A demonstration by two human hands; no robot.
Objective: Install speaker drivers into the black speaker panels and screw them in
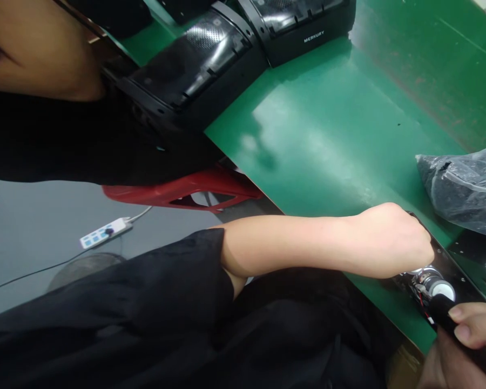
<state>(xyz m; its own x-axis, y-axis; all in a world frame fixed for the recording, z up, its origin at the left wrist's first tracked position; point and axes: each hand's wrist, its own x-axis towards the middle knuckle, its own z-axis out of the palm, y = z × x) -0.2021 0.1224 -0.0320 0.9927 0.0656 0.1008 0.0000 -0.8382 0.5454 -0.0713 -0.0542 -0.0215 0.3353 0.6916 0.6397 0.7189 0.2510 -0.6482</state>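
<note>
My left hand (392, 240) is closed in a fist around the edge of a black panel (465, 281) lying on the green workbench (319, 124). On that panel sits a round metal-and-white component (431, 283) with thin red wires beside it. My right hand (470, 335) is at the lower right corner, its fingers wrapped around a black cylindrical tool handle (443, 316). The handle's tip sits close to the round component, and the contact point is hidden.
Several black Merkury-branded housings (295, 32) stand along the far bench edge. A clear bag of dark parts (461, 189) lies by the panel. A co-worker's bare arm (36, 59) and black sleeve are at upper left. Below the bench are a red stool (182, 189) and a white power strip (105, 232).
</note>
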